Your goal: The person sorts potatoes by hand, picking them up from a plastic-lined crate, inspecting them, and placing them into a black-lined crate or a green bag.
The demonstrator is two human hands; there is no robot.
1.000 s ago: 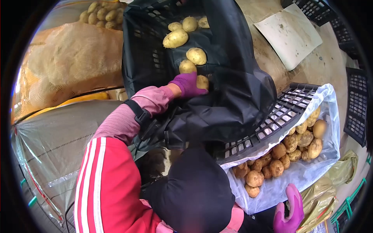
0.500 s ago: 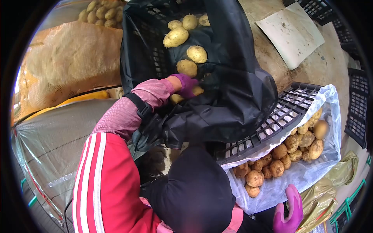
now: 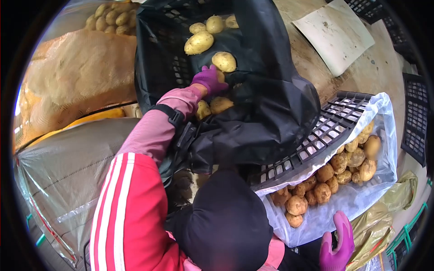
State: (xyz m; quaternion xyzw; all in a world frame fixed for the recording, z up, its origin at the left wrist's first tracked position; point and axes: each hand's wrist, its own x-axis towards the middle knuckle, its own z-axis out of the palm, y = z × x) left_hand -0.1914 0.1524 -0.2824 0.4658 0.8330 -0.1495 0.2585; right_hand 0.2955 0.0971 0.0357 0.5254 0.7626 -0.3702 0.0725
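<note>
My left hand (image 3: 209, 81), in a purple glove, reaches into a black-lined crate (image 3: 151, 67). Its fingers are closed round a pale potato (image 3: 220, 77), most of which they hide. Just above the fingers lies another potato (image 3: 224, 62), and two more, one of them a brownish potato (image 3: 221, 105), rest below the wrist. Farther up the crate is a large oval potato (image 3: 199, 43) among several others. At the lower right my right hand (image 3: 338, 246), also purple-gloved, is open with thumb and fingers apart. It holds nothing and is near the white-lined crate (image 3: 346, 205).
Several browner potatoes (image 3: 322, 192) fill part of the white-lined crate. Bulging mesh sacks (image 3: 81, 72) stand at the left, beside a grey plastic-covered stack (image 3: 72, 171). A stained white sheet (image 3: 334, 36) lies on the floor at upper right, and a black crate (image 3: 413, 119) stands at the far right.
My left hand has moved up the black-lined crate, off the lower potatoes, and closed on a potato farther in. My right hand has stayed nearly in place.
</note>
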